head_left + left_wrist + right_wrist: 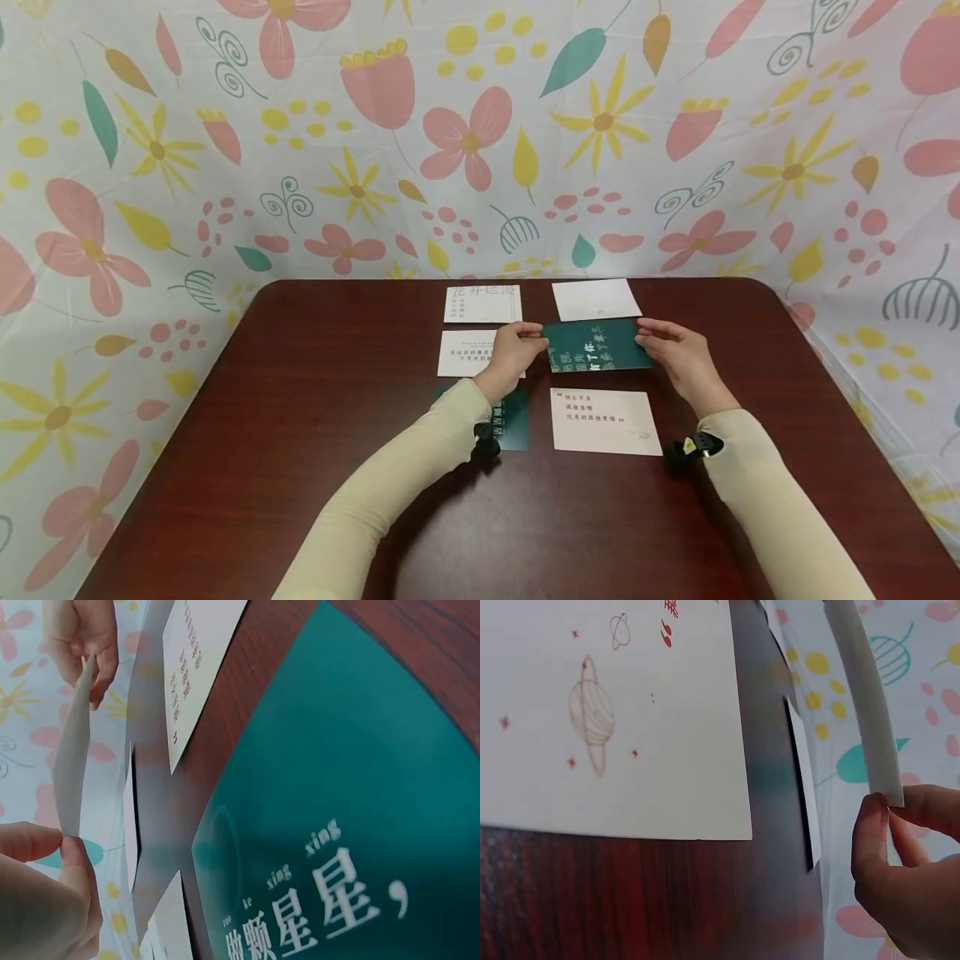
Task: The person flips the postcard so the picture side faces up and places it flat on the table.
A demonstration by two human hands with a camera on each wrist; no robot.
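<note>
- Head view: a dark green card (597, 345) is held just above the bench (300, 433), between two white cards.
- Left hand (513, 353) pinches its left end; right hand (679, 353) pinches its right end.
- Nearest lies a white card with quoted lines (603, 421).
</note>
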